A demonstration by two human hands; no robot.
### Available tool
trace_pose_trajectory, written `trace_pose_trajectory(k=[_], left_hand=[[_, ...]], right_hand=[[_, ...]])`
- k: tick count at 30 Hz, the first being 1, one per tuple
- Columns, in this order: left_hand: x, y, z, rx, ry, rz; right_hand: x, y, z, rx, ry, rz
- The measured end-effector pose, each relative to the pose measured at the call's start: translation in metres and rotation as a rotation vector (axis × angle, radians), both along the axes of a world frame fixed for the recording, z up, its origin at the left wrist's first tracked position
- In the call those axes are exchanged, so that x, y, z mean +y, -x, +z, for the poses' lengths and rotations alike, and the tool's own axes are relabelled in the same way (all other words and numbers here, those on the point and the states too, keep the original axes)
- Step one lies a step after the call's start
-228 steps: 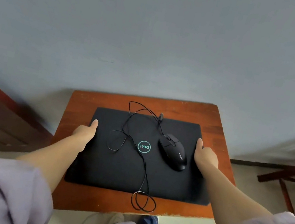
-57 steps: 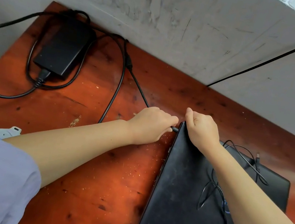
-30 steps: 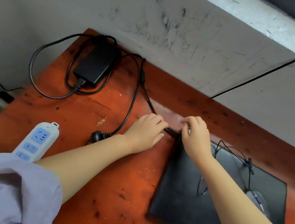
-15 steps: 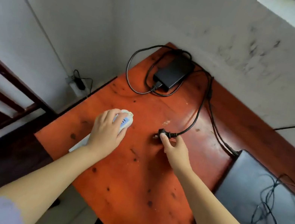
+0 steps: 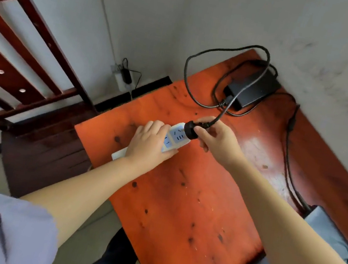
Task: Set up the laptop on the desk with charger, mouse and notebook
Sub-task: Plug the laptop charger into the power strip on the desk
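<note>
A white power strip lies near the left edge of the red-brown desk. My left hand grips its near end. My right hand pinches the charger's black plug, which sits at the strip's far socket. The plug's cable runs up to the black charger brick in the desk's far corner. A second cable leads from the brick down to the closed dark laptop at the right edge, partly hidden by my right arm. Mouse and notebook are out of view.
A dark wooden frame and a low cabinet stand left of the desk. A wall socket with an adapter sits low on the wall. Grey walls close in the desk's far sides.
My right hand has lifted the plug from the desk and brought it to the power strip's end socket. My left hand has tightened on the strip. The view has swung left.
</note>
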State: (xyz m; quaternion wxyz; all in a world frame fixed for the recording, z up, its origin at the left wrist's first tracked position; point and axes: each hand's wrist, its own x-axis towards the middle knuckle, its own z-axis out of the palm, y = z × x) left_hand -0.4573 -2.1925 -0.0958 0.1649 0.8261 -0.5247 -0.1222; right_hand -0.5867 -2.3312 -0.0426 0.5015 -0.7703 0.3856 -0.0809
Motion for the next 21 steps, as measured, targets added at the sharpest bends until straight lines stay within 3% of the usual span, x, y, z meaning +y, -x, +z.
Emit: trace_pose_trajectory(k=[8,15,21], left_hand=[[0.000,0.001,-0.003,-0.030,0.012,0.000],[0.000,0.001,-0.001,-0.037,0.011,-0.004],[0.000,0.001,-0.002,-0.020,-0.006,-0.004]], right_hand=[[-0.017,-0.020,0.014,0.164,0.063,0.238],[-0.016,-0.025,0.015,0.211,0.103,0.307],[-0.009,-0.037,0.016,0.268,0.266,0.418]])
